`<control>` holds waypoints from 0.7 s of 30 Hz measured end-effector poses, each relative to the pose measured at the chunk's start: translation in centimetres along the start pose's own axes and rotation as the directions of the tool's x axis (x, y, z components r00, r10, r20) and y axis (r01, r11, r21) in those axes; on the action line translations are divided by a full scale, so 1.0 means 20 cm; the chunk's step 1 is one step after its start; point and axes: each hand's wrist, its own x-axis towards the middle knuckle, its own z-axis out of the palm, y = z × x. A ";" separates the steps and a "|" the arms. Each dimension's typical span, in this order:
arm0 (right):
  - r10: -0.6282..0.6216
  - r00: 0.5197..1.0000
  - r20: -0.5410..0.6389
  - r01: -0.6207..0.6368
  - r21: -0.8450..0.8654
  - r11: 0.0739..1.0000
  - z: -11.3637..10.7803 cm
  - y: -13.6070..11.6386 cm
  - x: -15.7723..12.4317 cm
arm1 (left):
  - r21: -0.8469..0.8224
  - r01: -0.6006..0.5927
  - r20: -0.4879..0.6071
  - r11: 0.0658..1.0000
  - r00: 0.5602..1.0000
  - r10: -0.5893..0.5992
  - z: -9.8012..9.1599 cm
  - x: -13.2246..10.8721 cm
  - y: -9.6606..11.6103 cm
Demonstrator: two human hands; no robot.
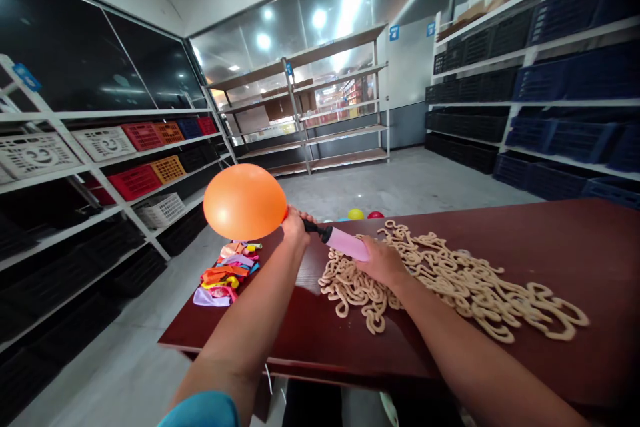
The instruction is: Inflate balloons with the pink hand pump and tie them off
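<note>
An inflated orange balloon [243, 202] hangs out past the left end of a dark red-brown table [550, 247]. My left hand [296, 225] is closed around the balloon's neck, where it meets the black nozzle of a pink hand pump [345, 243]. My right hand [383, 261] is wrapped around the pump's pink body, just above the table. A pile of flat, uninflated balloons [225, 273] in mixed colours lies on the table's left corner, below the orange balloon.
A long heap of beige plastic chain links [465, 280] sprawls over the table's middle. Yellow and red balloons [364, 214] lie on the floor beyond. Shelving with crates lines the left wall [125, 147], the right wall [550, 100] and the back [325, 107].
</note>
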 end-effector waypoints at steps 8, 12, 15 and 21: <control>0.023 1.000 -0.018 -0.023 0.016 1.000 -0.01 0.02 0.02 | 0.033 -0.156 0.017 0.987 0.988 0.155 -0.01 0.14 0.47; 0.023 0.999 -0.028 -0.023 0.000 1.000 0.00 0.02 0.03 | 0.021 -0.191 -0.011 0.981 0.981 0.191 -0.03 0.17 0.49; 0.019 1.000 -0.012 -0.019 -0.016 1.000 0.01 0.03 0.02 | 0.001 -0.184 -0.044 0.983 0.982 0.184 -0.03 0.16 0.37; 0.013 1.000 0.013 -0.013 -0.013 1.000 0.01 0.02 0.01 | -0.021 -0.036 -0.059 0.999 0.998 0.034 0.01 0.04 0.00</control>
